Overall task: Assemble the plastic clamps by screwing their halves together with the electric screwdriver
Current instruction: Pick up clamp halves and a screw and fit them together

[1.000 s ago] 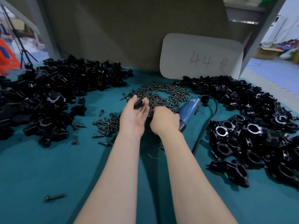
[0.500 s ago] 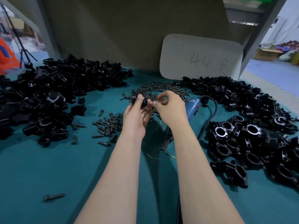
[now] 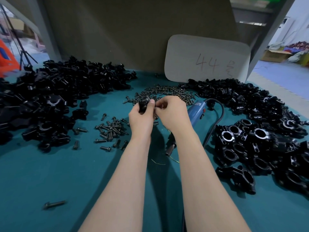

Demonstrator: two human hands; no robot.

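My left hand (image 3: 141,117) grips a small black plastic clamp (image 3: 143,104) above the middle of the teal table. My right hand (image 3: 172,113) is right beside it, fingertips curled and pinched at the clamp's right side; whatever it pinches is hidden by the fingers. The blue electric screwdriver (image 3: 197,110) lies on the table just right of my right hand, its black tip (image 3: 169,149) pointing toward me and its black cable (image 3: 215,121) looping to the right. Nobody holds it.
A big pile of black clamp halves (image 3: 50,101) fills the left. More black parts and assembled clamps (image 3: 254,143) lie at the right. Screws (image 3: 168,92) lie heaped behind my hands, a smaller screw cluster (image 3: 112,129) at left, one stray screw (image 3: 54,204) near me. A white board (image 3: 207,59) leans at the back.
My right hand left the screwdriver's side on the table, rose and came to the clamp in my left hand. The left hand closed more tightly round the clamp.
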